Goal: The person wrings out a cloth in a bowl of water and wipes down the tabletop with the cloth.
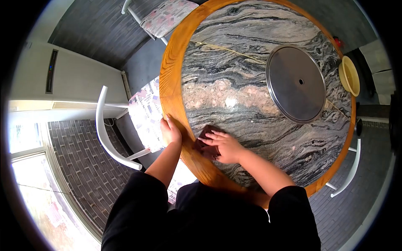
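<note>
My right hand (228, 148) presses a dark brown cloth (208, 151) against the round table near its front left side. The fingers lie over the cloth, which reaches from the grey marbled stone top (247, 134) onto the wooden rim (172, 88). At the outer edge of that rim rests my left hand (171, 133), holding nothing that shows, its fingers stretched out along the wood. A round, dark metal disc (293, 83) with a small hole near its middle sits on the stone, away from both hands.
A yellow basin (349, 76) stands by the table's far right edge. White-framed chairs with patterned seats (144, 111) stand to the left and at the upper left (169, 19). Another chair's white armrest (351, 171) shows at right. A white cabinet-like unit (79, 75) stands by the left wall.
</note>
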Action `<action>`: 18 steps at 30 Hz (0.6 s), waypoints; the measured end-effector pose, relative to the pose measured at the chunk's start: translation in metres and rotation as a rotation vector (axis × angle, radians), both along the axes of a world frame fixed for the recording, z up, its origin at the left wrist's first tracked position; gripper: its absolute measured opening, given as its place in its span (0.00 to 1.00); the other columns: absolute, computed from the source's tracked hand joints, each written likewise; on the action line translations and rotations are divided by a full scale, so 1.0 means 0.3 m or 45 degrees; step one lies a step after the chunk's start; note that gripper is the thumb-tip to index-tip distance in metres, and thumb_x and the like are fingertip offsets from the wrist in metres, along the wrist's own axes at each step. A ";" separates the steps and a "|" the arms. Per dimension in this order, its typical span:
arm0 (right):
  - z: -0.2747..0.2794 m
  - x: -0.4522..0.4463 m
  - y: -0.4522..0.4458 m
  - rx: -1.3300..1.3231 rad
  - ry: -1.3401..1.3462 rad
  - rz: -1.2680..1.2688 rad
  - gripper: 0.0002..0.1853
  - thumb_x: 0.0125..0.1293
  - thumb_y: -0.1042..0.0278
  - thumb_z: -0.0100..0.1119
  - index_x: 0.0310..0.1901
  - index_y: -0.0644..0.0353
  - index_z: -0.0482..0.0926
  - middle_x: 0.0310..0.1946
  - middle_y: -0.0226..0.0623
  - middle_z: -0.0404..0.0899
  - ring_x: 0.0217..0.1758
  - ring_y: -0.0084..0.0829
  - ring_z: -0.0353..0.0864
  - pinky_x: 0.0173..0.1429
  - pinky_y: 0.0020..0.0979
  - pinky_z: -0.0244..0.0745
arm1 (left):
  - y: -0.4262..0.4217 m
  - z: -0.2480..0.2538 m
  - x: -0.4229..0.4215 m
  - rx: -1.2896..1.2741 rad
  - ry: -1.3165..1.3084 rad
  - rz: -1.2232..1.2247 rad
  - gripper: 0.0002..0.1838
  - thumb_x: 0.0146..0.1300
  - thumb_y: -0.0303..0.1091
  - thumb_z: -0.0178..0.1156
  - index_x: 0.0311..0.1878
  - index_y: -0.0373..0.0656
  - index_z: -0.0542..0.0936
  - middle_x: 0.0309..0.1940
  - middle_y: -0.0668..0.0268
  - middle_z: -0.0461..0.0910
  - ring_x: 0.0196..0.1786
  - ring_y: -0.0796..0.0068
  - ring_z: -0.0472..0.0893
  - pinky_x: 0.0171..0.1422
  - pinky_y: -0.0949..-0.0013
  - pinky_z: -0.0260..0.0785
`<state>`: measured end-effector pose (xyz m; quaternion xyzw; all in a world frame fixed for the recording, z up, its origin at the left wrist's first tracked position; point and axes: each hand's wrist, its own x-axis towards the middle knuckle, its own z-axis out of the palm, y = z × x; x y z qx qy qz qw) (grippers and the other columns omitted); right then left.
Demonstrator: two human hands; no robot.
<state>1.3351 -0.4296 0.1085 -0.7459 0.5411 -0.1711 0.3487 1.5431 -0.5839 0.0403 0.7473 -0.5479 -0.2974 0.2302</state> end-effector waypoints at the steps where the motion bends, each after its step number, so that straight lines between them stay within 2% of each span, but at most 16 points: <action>1: 0.000 0.013 0.036 -0.002 0.003 0.006 0.40 0.59 0.52 0.65 0.74 0.45 0.66 0.73 0.36 0.67 0.78 0.36 0.62 0.82 0.39 0.51 | -0.001 0.000 0.001 0.016 0.010 0.010 0.33 0.78 0.57 0.38 0.67 0.37 0.70 0.61 0.43 0.76 0.63 0.42 0.74 0.68 0.52 0.65; 3: 0.000 0.036 0.085 -0.145 0.042 -0.013 0.37 0.60 0.54 0.64 0.73 0.45 0.67 0.74 0.30 0.66 0.77 0.35 0.63 0.81 0.39 0.53 | 0.008 0.011 -0.007 0.015 0.046 0.028 0.32 0.78 0.57 0.38 0.67 0.37 0.70 0.60 0.44 0.76 0.63 0.42 0.74 0.68 0.52 0.65; 4: -0.003 0.048 0.091 -0.145 0.043 0.000 0.37 0.60 0.54 0.64 0.73 0.45 0.67 0.74 0.30 0.66 0.77 0.35 0.63 0.81 0.39 0.53 | 0.015 0.024 -0.010 0.019 0.074 0.039 0.32 0.78 0.57 0.38 0.67 0.38 0.70 0.60 0.44 0.76 0.63 0.42 0.74 0.68 0.52 0.65; 6: -0.011 0.077 0.099 -0.369 0.256 -0.099 0.34 0.63 0.54 0.62 0.72 0.49 0.68 0.74 0.26 0.65 0.75 0.34 0.64 0.81 0.40 0.54 | 0.020 0.034 -0.004 0.024 0.085 0.039 0.31 0.78 0.57 0.38 0.67 0.40 0.70 0.60 0.46 0.76 0.63 0.43 0.75 0.67 0.52 0.65; 10: -0.029 0.116 0.057 -0.296 0.288 -0.264 0.33 0.65 0.55 0.59 0.71 0.55 0.68 0.75 0.23 0.63 0.75 0.34 0.64 0.81 0.40 0.54 | 0.019 0.051 -0.006 0.047 0.203 0.046 0.30 0.79 0.56 0.38 0.66 0.40 0.72 0.60 0.47 0.77 0.62 0.45 0.75 0.67 0.54 0.65; 14: -0.035 0.126 0.014 -0.285 0.349 -0.252 0.32 0.65 0.57 0.60 0.70 0.56 0.69 0.75 0.23 0.62 0.76 0.34 0.63 0.81 0.41 0.54 | 0.025 0.071 -0.014 0.021 0.191 0.063 0.29 0.79 0.55 0.38 0.66 0.41 0.72 0.59 0.48 0.77 0.63 0.47 0.75 0.68 0.57 0.64; 18: -0.007 0.133 -0.079 -0.313 0.341 -0.311 0.28 0.62 0.59 0.63 0.64 0.57 0.76 0.75 0.24 0.63 0.76 0.34 0.63 0.81 0.42 0.54 | 0.021 0.091 -0.012 0.060 0.186 0.066 0.28 0.79 0.54 0.39 0.67 0.41 0.72 0.60 0.49 0.77 0.63 0.48 0.75 0.68 0.57 0.64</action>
